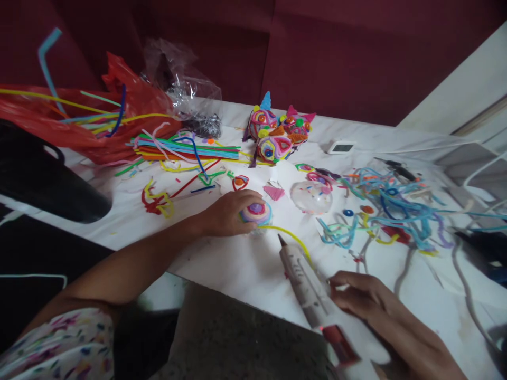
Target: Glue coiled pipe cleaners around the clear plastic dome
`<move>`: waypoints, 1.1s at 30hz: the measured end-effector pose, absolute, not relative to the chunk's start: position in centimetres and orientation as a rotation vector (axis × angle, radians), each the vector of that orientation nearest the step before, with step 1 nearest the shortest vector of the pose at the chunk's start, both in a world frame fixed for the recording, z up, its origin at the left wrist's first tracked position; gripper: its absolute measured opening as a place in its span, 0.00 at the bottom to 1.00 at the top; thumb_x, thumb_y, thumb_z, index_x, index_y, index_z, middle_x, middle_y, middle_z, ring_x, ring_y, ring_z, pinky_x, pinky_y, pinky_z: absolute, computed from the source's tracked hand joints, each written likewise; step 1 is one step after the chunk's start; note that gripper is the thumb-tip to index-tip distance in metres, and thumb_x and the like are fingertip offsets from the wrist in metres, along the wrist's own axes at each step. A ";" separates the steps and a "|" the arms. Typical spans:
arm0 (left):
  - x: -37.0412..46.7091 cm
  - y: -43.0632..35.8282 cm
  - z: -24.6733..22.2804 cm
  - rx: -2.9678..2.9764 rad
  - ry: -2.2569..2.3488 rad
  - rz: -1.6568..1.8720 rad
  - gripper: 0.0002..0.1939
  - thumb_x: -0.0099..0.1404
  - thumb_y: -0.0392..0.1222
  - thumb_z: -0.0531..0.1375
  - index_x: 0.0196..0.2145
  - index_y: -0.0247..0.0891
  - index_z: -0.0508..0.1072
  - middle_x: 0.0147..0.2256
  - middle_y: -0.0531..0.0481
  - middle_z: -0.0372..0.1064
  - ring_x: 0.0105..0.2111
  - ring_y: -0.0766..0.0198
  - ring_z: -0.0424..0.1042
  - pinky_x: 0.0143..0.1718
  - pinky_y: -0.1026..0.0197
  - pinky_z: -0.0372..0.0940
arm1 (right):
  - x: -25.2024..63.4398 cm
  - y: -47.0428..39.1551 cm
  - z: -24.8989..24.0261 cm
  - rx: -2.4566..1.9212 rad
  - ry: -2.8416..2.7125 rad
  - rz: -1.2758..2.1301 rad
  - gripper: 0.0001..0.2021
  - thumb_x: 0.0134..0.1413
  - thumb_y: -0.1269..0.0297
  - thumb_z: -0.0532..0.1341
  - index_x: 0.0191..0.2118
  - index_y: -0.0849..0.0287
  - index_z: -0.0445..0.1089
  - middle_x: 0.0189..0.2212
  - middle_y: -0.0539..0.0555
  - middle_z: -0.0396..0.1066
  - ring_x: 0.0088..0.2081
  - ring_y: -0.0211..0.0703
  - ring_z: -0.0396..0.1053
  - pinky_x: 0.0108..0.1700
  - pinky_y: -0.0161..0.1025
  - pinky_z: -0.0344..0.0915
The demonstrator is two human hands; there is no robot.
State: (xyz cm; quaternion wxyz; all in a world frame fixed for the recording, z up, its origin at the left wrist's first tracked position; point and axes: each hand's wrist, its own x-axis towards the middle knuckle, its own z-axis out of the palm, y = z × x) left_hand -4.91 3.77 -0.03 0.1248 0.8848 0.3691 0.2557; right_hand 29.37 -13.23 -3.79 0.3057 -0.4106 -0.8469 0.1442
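Note:
Near the middle of the table, my left hand (232, 212) has its fingers wrapped round a small round piece (256, 210) covered in coils of purple, white, red and blue pipe cleaner. A yellow pipe cleaner (291, 233) runs from that piece toward the right and passes behind the glue gun. My right hand (372, 306) is closed on the white glue gun (303, 282), whose dark nozzle points up and left, a short gap away from the round piece. Some of the right hand's fingers are hidden behind the gun.
Decorated coiled figures (273, 148) stand at the back. A clear dome (311, 197) sits right of centre. Loose pipe cleaners (392, 200) and cables lie right; a pipe cleaner bundle (190, 151), red plastic bag (130, 95) and black container (47, 174) are left. The table's front edge is close.

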 end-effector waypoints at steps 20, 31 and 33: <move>-5.0 3.8 -0.3 2.580 1.101 0.699 0.23 0.52 0.43 0.61 0.46 0.39 0.63 0.50 0.47 0.65 0.50 0.61 0.65 0.52 0.59 0.61 | 28.0 -9.1 -6.2 -1.222 -1.767 1.183 0.15 0.76 0.57 0.68 0.59 0.50 0.88 0.44 0.53 0.88 0.41 0.52 0.86 0.43 0.38 0.83; -5.0 3.9 -0.4 2.597 1.123 0.700 0.24 0.52 0.44 0.61 0.47 0.40 0.63 0.51 0.48 0.64 0.51 0.60 0.66 0.52 0.59 0.61 | 25.9 -9.8 -6.4 -1.300 -1.553 1.143 0.20 0.71 0.43 0.75 0.54 0.53 0.91 0.41 0.55 0.90 0.42 0.57 0.89 0.45 0.41 0.87; -5.0 3.9 -0.5 2.604 1.114 0.710 0.24 0.52 0.44 0.61 0.47 0.39 0.63 0.50 0.47 0.65 0.50 0.61 0.66 0.52 0.59 0.61 | 25.3 -10.0 -6.5 -1.324 -1.502 1.104 0.21 0.71 0.40 0.74 0.51 0.54 0.90 0.41 0.55 0.89 0.43 0.57 0.89 0.48 0.43 0.87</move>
